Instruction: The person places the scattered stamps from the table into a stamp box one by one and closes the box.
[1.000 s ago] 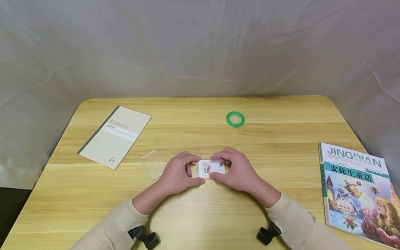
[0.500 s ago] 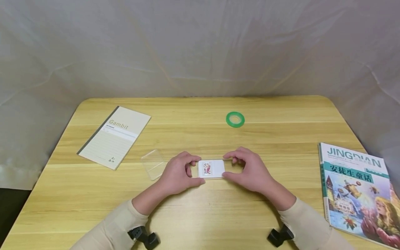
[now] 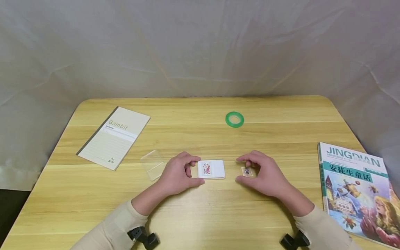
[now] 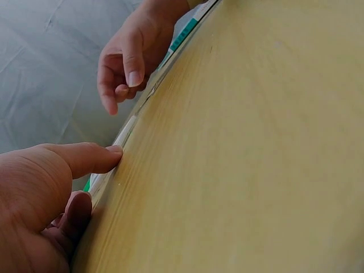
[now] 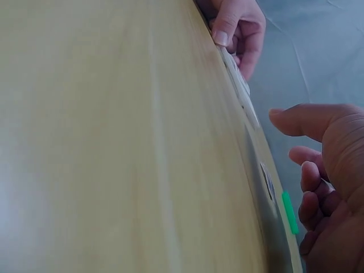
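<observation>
A small white rectangular case (image 3: 218,169) lies on the table, with a colourful stamp-like picture (image 3: 207,168) on its left half. My left hand (image 3: 178,173) pinches the case's left end between thumb and forefinger, at the near and far edges. To the right of it, my right hand (image 3: 270,175) hovers with fingers and thumb apart, holding nothing. Between that thumb and forefinger, apart from both, lies a small clear square with a dark picture (image 3: 247,171). A clear plastic lid (image 3: 152,165) lies left of my left hand, which partly hides it.
A beige notebook (image 3: 115,137) lies at the back left. A green tape roll (image 3: 234,119) is behind the case. A thick illustrated book (image 3: 356,194) rests at the right edge of the wooden table (image 3: 200,215). Grey cloth (image 3: 200,48) surrounds the back and sides.
My right hand let go of the white case's right end and moved right, over the small clear square, which has come into view. My left hand stays in place.
</observation>
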{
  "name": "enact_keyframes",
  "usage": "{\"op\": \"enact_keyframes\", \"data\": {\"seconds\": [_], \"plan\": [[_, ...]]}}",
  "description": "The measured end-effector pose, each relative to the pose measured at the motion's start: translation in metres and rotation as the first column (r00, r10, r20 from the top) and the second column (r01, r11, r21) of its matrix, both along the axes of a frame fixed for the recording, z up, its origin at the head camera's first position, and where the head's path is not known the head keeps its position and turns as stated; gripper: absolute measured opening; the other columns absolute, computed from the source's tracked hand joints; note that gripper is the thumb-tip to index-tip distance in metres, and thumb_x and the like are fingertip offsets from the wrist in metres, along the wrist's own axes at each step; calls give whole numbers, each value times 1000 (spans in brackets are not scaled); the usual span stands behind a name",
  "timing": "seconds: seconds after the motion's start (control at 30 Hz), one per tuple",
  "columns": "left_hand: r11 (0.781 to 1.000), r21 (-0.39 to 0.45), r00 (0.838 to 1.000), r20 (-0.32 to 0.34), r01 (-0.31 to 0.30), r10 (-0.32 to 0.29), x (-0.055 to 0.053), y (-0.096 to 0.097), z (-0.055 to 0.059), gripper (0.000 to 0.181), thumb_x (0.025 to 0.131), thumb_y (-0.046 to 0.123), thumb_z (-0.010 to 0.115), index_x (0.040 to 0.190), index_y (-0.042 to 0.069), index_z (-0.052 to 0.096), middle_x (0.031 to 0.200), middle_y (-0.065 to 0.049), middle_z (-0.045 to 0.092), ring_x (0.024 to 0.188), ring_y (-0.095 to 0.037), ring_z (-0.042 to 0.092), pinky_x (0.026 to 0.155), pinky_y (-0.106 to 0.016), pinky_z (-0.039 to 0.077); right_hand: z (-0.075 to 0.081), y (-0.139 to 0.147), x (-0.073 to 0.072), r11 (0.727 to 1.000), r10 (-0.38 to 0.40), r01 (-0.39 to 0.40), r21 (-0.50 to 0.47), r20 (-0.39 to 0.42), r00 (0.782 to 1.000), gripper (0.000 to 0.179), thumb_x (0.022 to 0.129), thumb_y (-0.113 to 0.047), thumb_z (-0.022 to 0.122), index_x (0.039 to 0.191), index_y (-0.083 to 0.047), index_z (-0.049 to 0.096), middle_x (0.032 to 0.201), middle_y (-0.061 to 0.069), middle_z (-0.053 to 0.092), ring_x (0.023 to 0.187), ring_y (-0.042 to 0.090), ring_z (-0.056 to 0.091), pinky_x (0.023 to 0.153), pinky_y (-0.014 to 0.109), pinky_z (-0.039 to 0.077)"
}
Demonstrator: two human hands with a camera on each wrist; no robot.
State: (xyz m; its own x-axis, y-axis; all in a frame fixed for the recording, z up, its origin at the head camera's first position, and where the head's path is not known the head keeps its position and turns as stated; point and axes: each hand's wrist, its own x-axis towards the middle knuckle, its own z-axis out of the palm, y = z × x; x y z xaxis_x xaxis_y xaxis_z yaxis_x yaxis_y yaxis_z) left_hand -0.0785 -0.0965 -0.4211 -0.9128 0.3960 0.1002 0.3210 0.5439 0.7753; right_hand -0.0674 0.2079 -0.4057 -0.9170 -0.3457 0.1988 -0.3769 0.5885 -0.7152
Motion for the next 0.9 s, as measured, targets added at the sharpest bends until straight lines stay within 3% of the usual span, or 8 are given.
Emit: {"op": "enact_keyframes", "data": {"seconds": [0.33, 0.9], "plan": [[1000, 3, 1000, 5, 3, -3, 0, 0, 1, 60, 65, 22, 96, 117, 5, 71, 90, 4, 54, 61, -4, 52, 66, -29, 48, -1, 21, 10, 998, -41, 40, 42, 8, 999, 40, 71, -15, 92, 105, -15, 72, 83, -1, 56, 77, 16, 50, 69, 27, 39], [1000, 2, 1000, 0, 7, -7, 0, 0, 0, 60, 65, 22, 96, 117, 5, 71, 90, 4, 54, 61, -4, 53, 68, -29, 48, -2, 27, 7, 990, -37, 34, 134, 23, 999, 32, 76, -6, 86, 102, -16, 70, 83, -2, 53, 69, 15, 46, 61, 27, 38]]}}
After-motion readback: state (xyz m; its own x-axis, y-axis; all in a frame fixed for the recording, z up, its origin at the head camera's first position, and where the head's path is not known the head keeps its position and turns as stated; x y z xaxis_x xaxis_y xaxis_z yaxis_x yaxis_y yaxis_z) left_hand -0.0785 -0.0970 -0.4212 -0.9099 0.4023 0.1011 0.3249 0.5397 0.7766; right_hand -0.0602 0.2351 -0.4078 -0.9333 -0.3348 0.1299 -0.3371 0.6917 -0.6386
